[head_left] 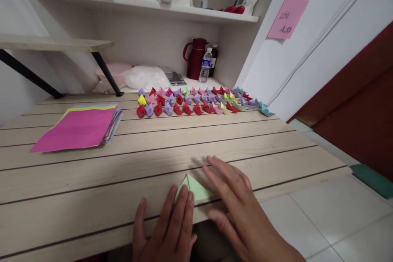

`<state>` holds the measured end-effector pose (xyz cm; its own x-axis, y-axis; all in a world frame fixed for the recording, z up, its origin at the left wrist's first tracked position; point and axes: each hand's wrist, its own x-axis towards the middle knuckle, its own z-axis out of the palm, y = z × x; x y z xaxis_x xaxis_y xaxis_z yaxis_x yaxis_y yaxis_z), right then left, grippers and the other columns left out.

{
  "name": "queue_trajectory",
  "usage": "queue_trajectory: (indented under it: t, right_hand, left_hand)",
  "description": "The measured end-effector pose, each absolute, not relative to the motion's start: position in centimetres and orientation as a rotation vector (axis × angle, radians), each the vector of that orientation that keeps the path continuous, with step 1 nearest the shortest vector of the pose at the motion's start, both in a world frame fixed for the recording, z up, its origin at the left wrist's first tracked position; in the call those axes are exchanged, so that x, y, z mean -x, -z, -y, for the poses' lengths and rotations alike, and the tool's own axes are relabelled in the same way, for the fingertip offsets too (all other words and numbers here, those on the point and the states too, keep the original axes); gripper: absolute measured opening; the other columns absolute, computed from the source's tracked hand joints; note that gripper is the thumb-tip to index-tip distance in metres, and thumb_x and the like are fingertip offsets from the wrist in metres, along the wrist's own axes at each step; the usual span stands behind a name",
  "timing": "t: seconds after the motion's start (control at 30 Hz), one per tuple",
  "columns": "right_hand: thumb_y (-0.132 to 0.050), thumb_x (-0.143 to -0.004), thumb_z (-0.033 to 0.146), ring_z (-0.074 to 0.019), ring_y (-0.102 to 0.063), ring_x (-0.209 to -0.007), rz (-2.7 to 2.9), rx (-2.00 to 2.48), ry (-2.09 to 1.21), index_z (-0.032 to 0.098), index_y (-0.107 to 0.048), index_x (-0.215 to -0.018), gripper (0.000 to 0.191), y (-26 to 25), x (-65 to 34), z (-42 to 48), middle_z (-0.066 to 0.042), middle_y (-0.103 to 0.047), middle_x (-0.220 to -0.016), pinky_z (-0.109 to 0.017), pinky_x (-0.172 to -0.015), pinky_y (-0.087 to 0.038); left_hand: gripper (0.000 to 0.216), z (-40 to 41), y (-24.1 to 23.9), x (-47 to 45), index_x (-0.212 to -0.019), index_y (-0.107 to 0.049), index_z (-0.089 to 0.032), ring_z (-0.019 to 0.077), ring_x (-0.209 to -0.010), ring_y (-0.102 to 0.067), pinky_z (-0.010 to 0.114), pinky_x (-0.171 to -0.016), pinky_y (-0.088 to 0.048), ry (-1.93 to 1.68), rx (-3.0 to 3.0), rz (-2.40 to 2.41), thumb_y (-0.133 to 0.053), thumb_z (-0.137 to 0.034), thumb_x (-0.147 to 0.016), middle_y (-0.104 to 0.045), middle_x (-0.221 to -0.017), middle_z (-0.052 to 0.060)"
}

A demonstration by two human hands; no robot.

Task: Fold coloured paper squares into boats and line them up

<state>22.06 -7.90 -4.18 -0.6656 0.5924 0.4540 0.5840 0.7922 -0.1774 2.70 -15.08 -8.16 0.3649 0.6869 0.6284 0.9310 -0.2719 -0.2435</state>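
Pale slatted surface [92, 163] below a white shelf, and both hands are down on a folded green paper [194, 188].
Head view: the left hand [172, 225] lies flat, fingers stretched, its fingertips pressing the paper's left corner. The right hand [236, 204] is spread flat too, clasping nothing, over the paper's right side. The green triangle sits near the front edge, between the hands, peak pointing away, long edge running left to right. Farther back stand rows of small folded pieces [199, 100], and well to the left is a stack of coloured sheets [80, 127].
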Motion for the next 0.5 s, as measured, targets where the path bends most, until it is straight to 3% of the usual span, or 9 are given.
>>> queue_trajectory:
  t: [0.1,0.3,0.5]
  right_hand:
    - [-0.048,-0.096,0.054,-0.0353,-0.023,-0.145,2.685,0.671,0.202,0.011,-0.033,-0.149,0.07,5.0,-22.3,8.6,-0.011,-0.038,-0.155,-0.056,-0.112,-0.025]
    - [-0.054,-0.089,0.014,-0.0292,-0.042,-0.136,2.6,0.778,0.286,0.015,-0.049,-0.139,0.05,6.5,-22.6,9.6,-0.006,-0.054,-0.145,-0.05,-0.106,-0.033]
    - [-0.053,-0.094,0.014,-0.0228,-0.062,-0.101,2.32,0.696,-0.024,0.021,-0.062,-0.113,0.022,6.5,-21.8,9.9,-0.004,-0.072,-0.103,-0.041,-0.093,-0.042]
  left_hand:
    - [0.039,15.2,8.2,-2.8,-0.127,-0.059,-0.017,0.0206,-0.112,-0.065,0.063,-0.12,0.001,0.558,2.056,1.43,-0.049,-0.009,-0.09,-0.059,-0.136,0.004]
    - [0.036,15.6,9.0,-2.8,-0.125,-0.062,-0.016,0.0206,-0.105,-0.068,0.054,-0.122,-0.007,0.631,1.93,1.469,-0.057,-0.013,-0.089,-0.067,-0.127,0.006]
    - [0.025,15.8,10.2,-2.6,-0.11,-0.07,-0.019,0.0197,-0.102,-0.068,0.04,-0.114,-0.031,0.946,1.92,1.43,-0.062,-0.016,-0.086,-0.077,-0.104,0.002]
